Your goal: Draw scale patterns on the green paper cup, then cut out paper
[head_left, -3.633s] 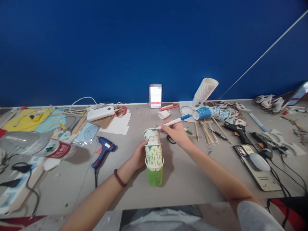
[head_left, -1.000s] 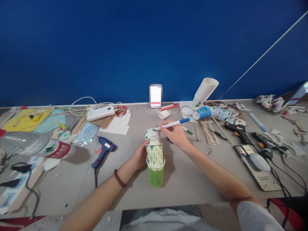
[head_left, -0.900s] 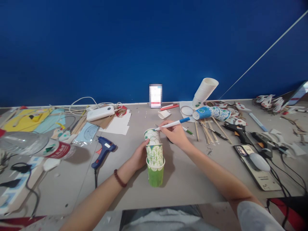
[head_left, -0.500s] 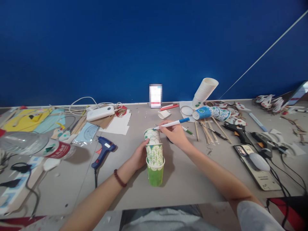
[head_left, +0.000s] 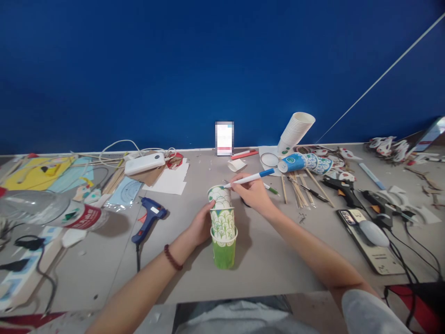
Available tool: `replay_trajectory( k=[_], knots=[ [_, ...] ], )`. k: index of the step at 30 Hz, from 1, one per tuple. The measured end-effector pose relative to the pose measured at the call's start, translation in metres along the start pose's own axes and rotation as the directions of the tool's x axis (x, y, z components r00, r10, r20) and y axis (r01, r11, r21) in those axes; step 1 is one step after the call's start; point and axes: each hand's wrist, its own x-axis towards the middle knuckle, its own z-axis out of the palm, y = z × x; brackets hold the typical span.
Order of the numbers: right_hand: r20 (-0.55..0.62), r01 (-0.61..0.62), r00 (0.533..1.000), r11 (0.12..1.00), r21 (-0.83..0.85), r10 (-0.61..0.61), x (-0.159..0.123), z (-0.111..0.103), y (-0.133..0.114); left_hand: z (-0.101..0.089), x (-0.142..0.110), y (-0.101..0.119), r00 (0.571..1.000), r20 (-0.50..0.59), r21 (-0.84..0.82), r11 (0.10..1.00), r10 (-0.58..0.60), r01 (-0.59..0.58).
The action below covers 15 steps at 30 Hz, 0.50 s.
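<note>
In front of me lies a column of nested paper cups (head_left: 223,224), with green and blue scale patterns on the upper cups and solid green on the nearest one. My left hand (head_left: 203,225) is wrapped round the column's left side, its thumb on the front and its other fingers mostly hidden behind. My right hand (head_left: 251,192) pinches a white marker (head_left: 248,179) with a blue end. The marker's tip touches or nearly touches the far cup near its rim; contact is too small to tell.
Left stand a blue glue gun (head_left: 150,219), a plastic bottle (head_left: 66,211) and a power strip (head_left: 33,264). On the right are a stack of white cups (head_left: 295,133), blue patterned cups (head_left: 306,163), wooden sticks (head_left: 298,190), a black glue gun (head_left: 344,191) and a phone (head_left: 370,246) under a mouse (head_left: 374,233).
Since the earliest frame, the marker has tilted lower and the cups have turned slightly under my left hand. In the last second, only small shifts of the marker show.
</note>
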Motion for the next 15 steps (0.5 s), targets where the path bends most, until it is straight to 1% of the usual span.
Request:
replay_trajectory(
  k=[6,15],
  knots=[
    [-0.004,-0.024,1.000,0.997,0.067,0.025,0.0011,0.0004,0.0022,-0.0006,0.0004,-0.0001,1.000,-0.015,0.001,1.000,-0.009,0.009],
    [-0.003,-0.018,1.000,1.000,0.014,0.018,-0.0004,0.0017,0.0016,0.0031,-0.0009,0.0009,1.000,-0.003,0.015,1.000,0.009,-0.009]
  ],
)
